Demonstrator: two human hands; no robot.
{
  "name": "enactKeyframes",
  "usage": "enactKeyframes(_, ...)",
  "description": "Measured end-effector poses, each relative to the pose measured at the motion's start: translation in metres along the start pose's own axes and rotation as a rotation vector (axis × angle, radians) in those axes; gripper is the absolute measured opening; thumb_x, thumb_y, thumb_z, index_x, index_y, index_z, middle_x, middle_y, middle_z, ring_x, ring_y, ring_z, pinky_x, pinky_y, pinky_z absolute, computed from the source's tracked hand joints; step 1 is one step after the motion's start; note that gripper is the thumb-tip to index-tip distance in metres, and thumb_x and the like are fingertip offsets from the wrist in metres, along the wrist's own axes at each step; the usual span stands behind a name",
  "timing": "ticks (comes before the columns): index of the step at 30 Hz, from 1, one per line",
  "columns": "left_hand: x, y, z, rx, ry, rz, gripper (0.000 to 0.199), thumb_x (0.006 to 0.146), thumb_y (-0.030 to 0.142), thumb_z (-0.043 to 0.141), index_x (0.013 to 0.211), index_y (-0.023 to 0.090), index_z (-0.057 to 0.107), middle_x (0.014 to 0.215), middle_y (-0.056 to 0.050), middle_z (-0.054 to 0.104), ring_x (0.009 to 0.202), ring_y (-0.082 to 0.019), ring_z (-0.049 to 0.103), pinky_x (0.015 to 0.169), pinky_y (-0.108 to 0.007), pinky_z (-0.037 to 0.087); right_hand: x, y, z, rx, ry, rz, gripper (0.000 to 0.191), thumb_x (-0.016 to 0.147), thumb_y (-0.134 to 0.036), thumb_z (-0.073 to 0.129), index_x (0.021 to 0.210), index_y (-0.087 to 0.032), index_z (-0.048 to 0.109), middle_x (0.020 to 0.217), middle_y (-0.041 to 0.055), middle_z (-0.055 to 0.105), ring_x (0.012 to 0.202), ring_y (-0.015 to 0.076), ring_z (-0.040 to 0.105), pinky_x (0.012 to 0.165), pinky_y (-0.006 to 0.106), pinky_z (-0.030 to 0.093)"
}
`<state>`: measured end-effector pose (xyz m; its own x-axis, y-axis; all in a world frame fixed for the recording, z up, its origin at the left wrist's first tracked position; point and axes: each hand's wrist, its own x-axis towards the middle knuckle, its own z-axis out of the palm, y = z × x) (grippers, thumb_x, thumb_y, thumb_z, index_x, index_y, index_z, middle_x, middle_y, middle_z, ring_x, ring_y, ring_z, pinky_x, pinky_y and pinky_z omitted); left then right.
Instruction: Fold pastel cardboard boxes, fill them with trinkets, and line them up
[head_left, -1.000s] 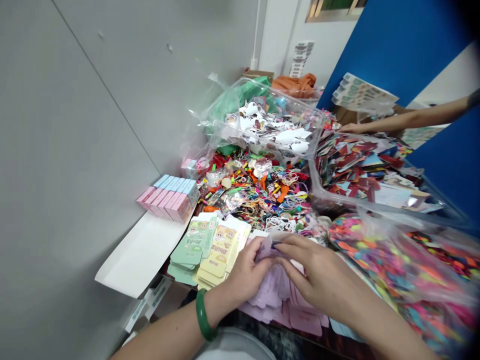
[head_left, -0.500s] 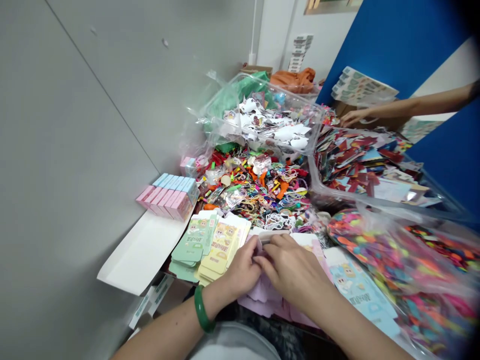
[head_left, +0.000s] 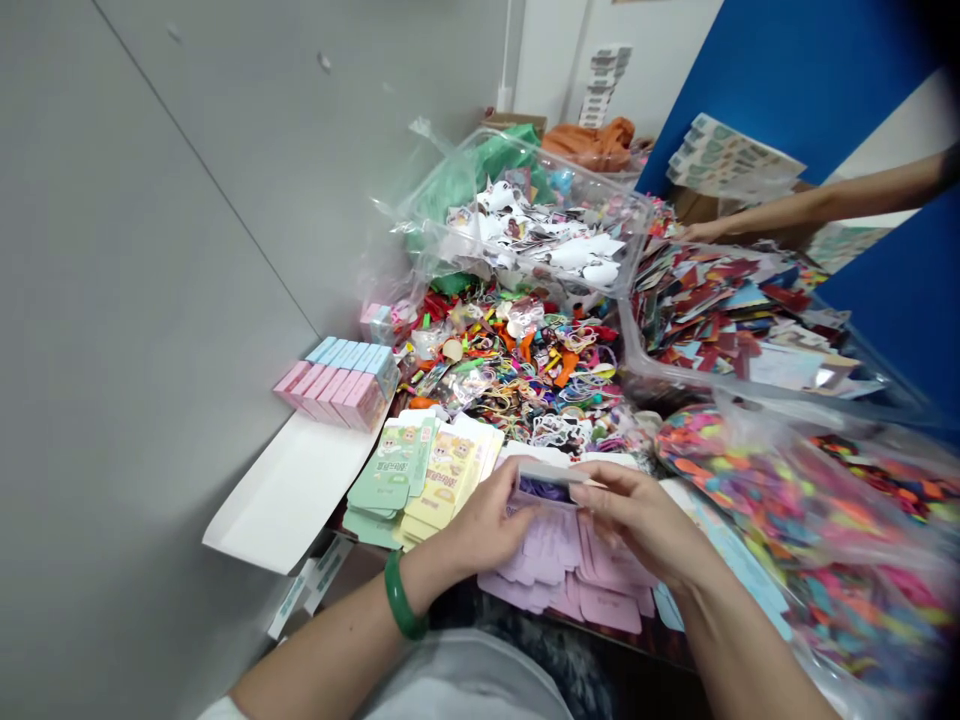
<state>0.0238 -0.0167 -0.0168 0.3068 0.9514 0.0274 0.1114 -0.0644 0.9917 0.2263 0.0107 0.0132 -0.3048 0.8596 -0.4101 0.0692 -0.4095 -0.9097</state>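
A small lilac carton (head_left: pixel 546 488) is held upright between my two hands, its top facing me. The top stands open with a pale flap raised, and something dark purple shows inside. Fingers of my left hand (head_left: pixel 487 525) wrap its left side. My right hand (head_left: pixel 645 515) pinches the right edge near the flap. Below them lie flattened purple cartons (head_left: pixel 529 575) and pink cartons (head_left: pixel 611 605). Left of my hands are stacks of flat green cartons (head_left: pixel 390 470) and yellow cartons (head_left: pixel 441 485). Flat blue cartons (head_left: pixel 750 565) lie to the right, partly behind my right forearm.
A heap of small colourful trinkets (head_left: pixel 517 370) spreads ahead. Clear bins hold white paper pieces (head_left: pixel 555 240) and red cards (head_left: pixel 720 310). Filled pink-and-blue boxes (head_left: pixel 337 385) stand on a white tray (head_left: pixel 292 500) by the wall. Another person's arm (head_left: pixel 810 210) reaches in from the right.
My right hand has moved right and opened away from my left, so the carton's open top and dark purple inside now show. The other person's hand has dipped lower behind the bin.
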Motion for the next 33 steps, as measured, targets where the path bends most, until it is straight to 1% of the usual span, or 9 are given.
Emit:
enactKeyframes(2, -0.001, 0.006, -0.005, -0.041, 0.005, 0.006, 0.052, 0.083, 0.019, 0.060, 0.134, 0.023, 0.049, 0.136, -0.008, 0.055, 0.126, -0.025, 0.049, 0.109, -0.040, 0.035, 0.002, 0.000, 0.004, 0.008, 0.012, 0.000, 0.042, 0.065, -0.049, 0.080, 0.087, -0.016, 0.065, 0.055, -0.0036, 0.057, 0.039, 0.0062, 0.040, 0.040, 0.021, 0.029)
enactKeyframes(4, 0.000, 0.012, -0.008, -0.124, 0.042, -0.015, 0.044, 0.089, 0.024, 0.053, 0.133, 0.022, 0.052, 0.141, -0.007, 0.053, 0.131, -0.025, 0.045, 0.112, -0.041, 0.032, 0.003, -0.001, 0.006, -0.009, 0.023, -0.005, 0.041, 0.067, -0.049, 0.079, 0.087, -0.016, 0.065, 0.054, -0.0030, 0.058, 0.039, 0.0068, 0.042, 0.041, 0.021, 0.031)
enactKeyframes(7, 0.005, 0.020, -0.009, -0.179, 0.090, -0.073, 0.032, 0.093, 0.033, 0.048, 0.115, 0.019, 0.066, 0.127, -0.008, 0.063, 0.123, -0.025, 0.052, 0.110, -0.041, 0.034, 0.004, -0.001, 0.007, -0.065, 0.030, -0.044, 0.037, 0.072, -0.047, 0.076, 0.089, -0.016, 0.066, 0.056, -0.0020, 0.059, 0.042, 0.0083, 0.047, 0.042, 0.021, 0.035)
enactKeyframes(12, 0.015, 0.025, -0.004, -0.347, 0.057, -0.172, 0.033, 0.079, 0.023, 0.068, 0.112, 0.021, 0.064, 0.109, -0.005, 0.067, 0.102, -0.021, 0.060, 0.092, -0.036, 0.045, 0.003, 0.000, 0.008, -0.118, 0.044, -0.210, 0.034, 0.076, -0.038, 0.074, 0.106, -0.022, 0.068, 0.074, 0.0005, 0.065, 0.047, 0.0098, 0.052, 0.040, 0.022, 0.039)
enactKeyframes(17, 0.012, 0.017, -0.007, -0.408, 0.114, -0.155, 0.016, 0.076, 0.026, 0.071, 0.088, 0.017, 0.066, 0.091, -0.002, 0.064, 0.089, -0.016, 0.058, 0.083, -0.029, 0.044, -0.001, 0.005, 0.010, -0.160, 0.064, -0.385, 0.017, 0.081, -0.034, 0.070, 0.093, -0.022, 0.073, 0.102, 0.0054, 0.065, 0.050, 0.0075, 0.054, 0.042, 0.023, 0.044)
enactKeyframes(22, 0.011, 0.015, -0.010, -0.489, 0.075, -0.227, 0.016, 0.077, 0.022, 0.070, 0.093, 0.019, 0.067, 0.084, 0.001, 0.064, 0.078, -0.012, 0.058, 0.077, -0.026, 0.044, 0.002, 0.009, 0.011, -0.114, 0.066, -0.268, 0.026, 0.078, -0.031, 0.072, 0.104, -0.024, 0.072, 0.069, -0.0007, 0.063, 0.044, 0.0083, 0.050, 0.039, 0.021, 0.042)
enactKeyframes(25, 0.012, 0.015, -0.013, -0.351, 0.101, -0.086, 0.010, 0.078, 0.019, 0.070, 0.088, 0.019, 0.068, 0.083, 0.000, 0.065, 0.080, -0.013, 0.059, 0.076, -0.026, 0.046, 0.002, 0.010, 0.010, -0.154, 0.105, -0.388, 0.019, 0.080, -0.029, 0.071, 0.099, -0.026, 0.074, 0.075, 0.0007, 0.067, 0.045, 0.0085, 0.053, 0.038, 0.021, 0.042)
enactKeyframes(29, 0.010, 0.008, -0.020, -0.056, 0.140, 0.195, 0.007, 0.078, 0.017, 0.071, 0.084, 0.019, 0.072, 0.093, -0.005, 0.068, 0.092, -0.017, 0.062, 0.078, -0.028, 0.051, -0.003, 0.014, 0.008, -0.398, 0.133, -0.727, 0.016, 0.080, -0.023, 0.071, 0.094, -0.028, 0.077, 0.105, 0.0059, 0.071, 0.084, 0.0192, 0.068, 0.058, 0.026, 0.056)
enactKeyframes(33, 0.005, 0.007, -0.019, 0.077, 0.124, 0.247, 0.019, 0.075, 0.023, 0.076, 0.093, 0.019, 0.071, 0.098, -0.007, 0.068, 0.093, -0.018, 0.064, 0.073, -0.026, 0.055, -0.003, 0.017, 0.008, -0.549, 0.171, -0.857, 0.020, 0.081, -0.016, 0.071, 0.097, -0.026, 0.075, 0.100, 0.0056, 0.072, 0.094, 0.0196, 0.068, 0.076, 0.030, 0.057)
